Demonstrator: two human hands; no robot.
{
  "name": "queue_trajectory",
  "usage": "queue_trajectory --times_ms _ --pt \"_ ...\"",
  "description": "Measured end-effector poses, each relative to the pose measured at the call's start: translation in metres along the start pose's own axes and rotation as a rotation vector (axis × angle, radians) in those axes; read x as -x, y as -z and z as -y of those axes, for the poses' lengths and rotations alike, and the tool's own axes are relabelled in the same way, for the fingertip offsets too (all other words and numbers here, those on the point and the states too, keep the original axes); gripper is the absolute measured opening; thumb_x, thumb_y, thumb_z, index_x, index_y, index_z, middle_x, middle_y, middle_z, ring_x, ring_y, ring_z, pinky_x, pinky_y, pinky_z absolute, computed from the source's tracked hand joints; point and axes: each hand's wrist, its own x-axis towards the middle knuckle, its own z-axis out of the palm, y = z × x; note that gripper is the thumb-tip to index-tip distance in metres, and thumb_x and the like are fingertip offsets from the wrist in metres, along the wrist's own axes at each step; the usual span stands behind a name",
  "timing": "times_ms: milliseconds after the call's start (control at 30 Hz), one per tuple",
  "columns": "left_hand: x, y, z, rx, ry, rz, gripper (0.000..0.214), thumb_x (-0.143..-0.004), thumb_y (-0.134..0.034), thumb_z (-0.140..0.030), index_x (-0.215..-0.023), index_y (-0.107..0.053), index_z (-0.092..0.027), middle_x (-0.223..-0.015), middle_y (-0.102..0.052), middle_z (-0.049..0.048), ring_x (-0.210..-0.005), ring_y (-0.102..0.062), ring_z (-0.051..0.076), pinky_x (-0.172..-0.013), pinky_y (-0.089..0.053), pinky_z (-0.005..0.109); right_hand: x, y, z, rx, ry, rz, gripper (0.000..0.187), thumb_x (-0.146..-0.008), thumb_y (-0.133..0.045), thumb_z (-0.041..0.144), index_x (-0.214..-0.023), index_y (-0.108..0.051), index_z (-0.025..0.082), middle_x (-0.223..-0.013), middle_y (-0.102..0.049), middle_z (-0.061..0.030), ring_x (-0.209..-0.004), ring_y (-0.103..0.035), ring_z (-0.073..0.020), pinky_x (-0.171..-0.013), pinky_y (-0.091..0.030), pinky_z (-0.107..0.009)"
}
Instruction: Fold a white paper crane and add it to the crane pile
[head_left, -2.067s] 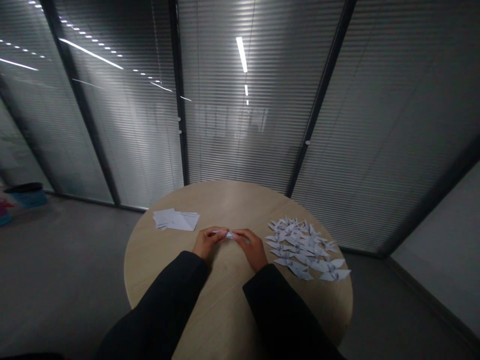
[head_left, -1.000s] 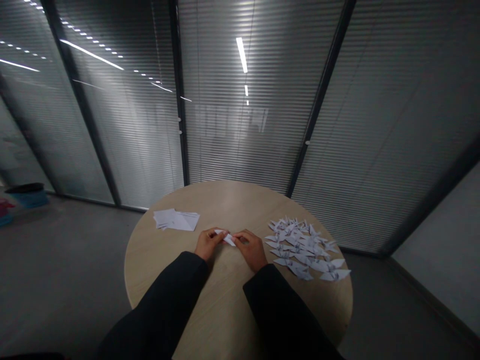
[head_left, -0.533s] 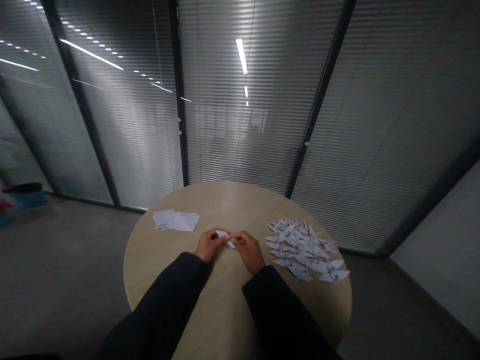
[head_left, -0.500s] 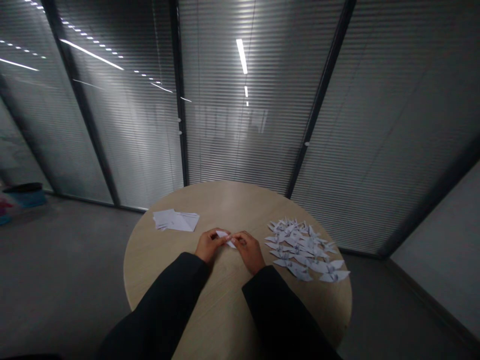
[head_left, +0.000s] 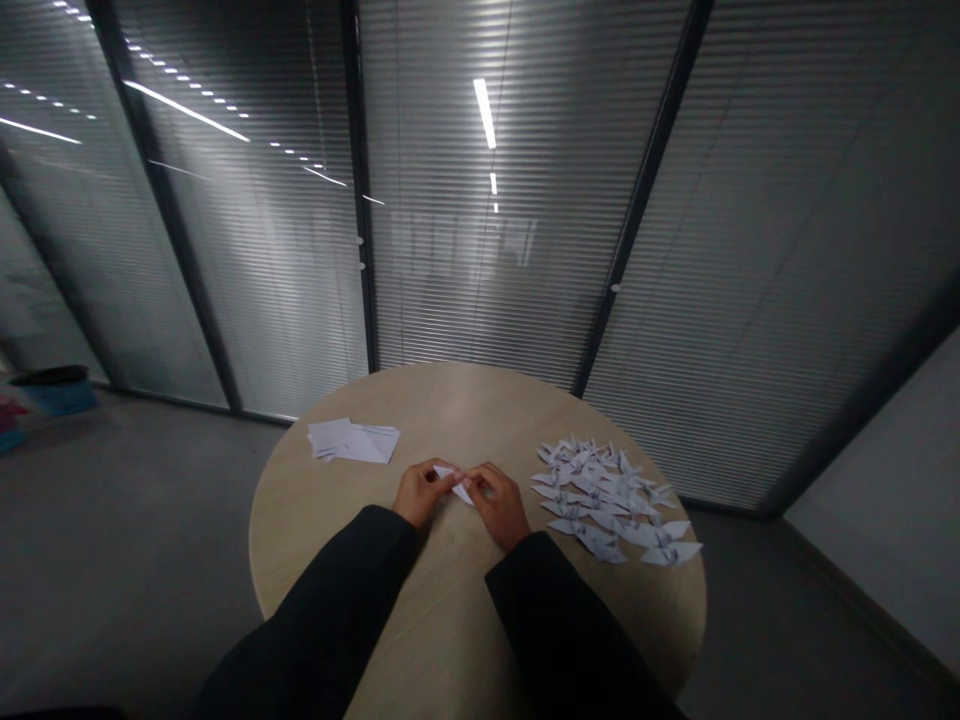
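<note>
A small folded piece of white paper (head_left: 462,492) is pinched between my two hands, low over the middle of the round table. My left hand (head_left: 420,492) grips its left side, thumb on top. From the right, my right hand (head_left: 496,500) holds the other side with thumb and fingertips close to the left thumb. Parts of the paper are hidden under the fingers. To the right lie many folded white paper cranes (head_left: 600,495) in loose rows. Left of my hands is a stack of flat white paper sheets (head_left: 354,441).
The round wooden table (head_left: 457,390) stands close to a glass partition with blinds (head_left: 480,300). A blue bucket with a dark rim (head_left: 58,392) stands on the floor at far left. A white wall (head_left: 892,500) is at right.
The paper has shifted very slightly between my fingers, with a bit more of its lower tip showing. Both hands stay in nearly the same place.
</note>
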Motion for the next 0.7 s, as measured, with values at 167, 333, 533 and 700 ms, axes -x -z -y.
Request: queue_trajectory --times_ms 167,333,533,700 --pt "-0.0029 0.0017 0.0027 0.017 0.012 0.022 0.040 -0.060 -0.074 -0.051 -0.063 -0.069 -0.011 -0.057 -0.063 0.0038 -0.056 -0.054 0.014 -0.057 -0.041 0.026 -0.0003 -0.0016 -0.0008 -0.002 -0.045 0.010 0.016 -0.084 -0.049 0.026 -0.074 -0.058 0.020 -0.077 -0.061 -0.0016 -0.073 -0.058 -0.0149 -0.068 -0.045 -0.025" --pt "-0.0052 0.0030 0.0033 0.021 -0.003 0.025 0.043 -0.058 -0.074 -0.055 -0.061 -0.068 -0.012 -0.055 -0.061 0.0024 -0.055 -0.052 0.013 -0.057 -0.039 0.026 0.0003 -0.0052 -0.0018 -0.023 -0.083 0.028 0.014 -0.084 -0.052 0.030 -0.075 -0.059 0.021 -0.078 -0.063 -0.0018 -0.074 -0.059 -0.0153 -0.070 -0.045 -0.026" --pt "-0.0042 0.0035 0.0034 -0.019 -0.025 0.042 0.041 -0.061 -0.072 -0.053 -0.061 -0.067 -0.012 -0.054 -0.059 0.0014 -0.055 -0.051 0.013 -0.057 -0.038 0.025 0.0003 -0.0066 -0.0030 -0.040 -0.155 0.037 0.015 -0.082 -0.055 0.032 -0.074 -0.061 0.021 -0.076 -0.064 -0.0005 -0.070 -0.058 -0.0142 -0.068 -0.045 -0.025" --pt "-0.0009 0.0010 0.0047 -0.120 -0.064 0.010 0.039 -0.067 -0.066 -0.051 -0.059 -0.063 -0.014 -0.053 -0.056 0.0001 -0.054 -0.050 0.013 -0.056 -0.038 0.025 -0.0001 -0.0048 -0.0007 -0.061 -0.151 0.049 0.017 -0.081 -0.056 0.032 -0.070 -0.060 0.020 -0.073 -0.062 0.0000 -0.069 -0.058 -0.0140 -0.066 -0.044 -0.024"
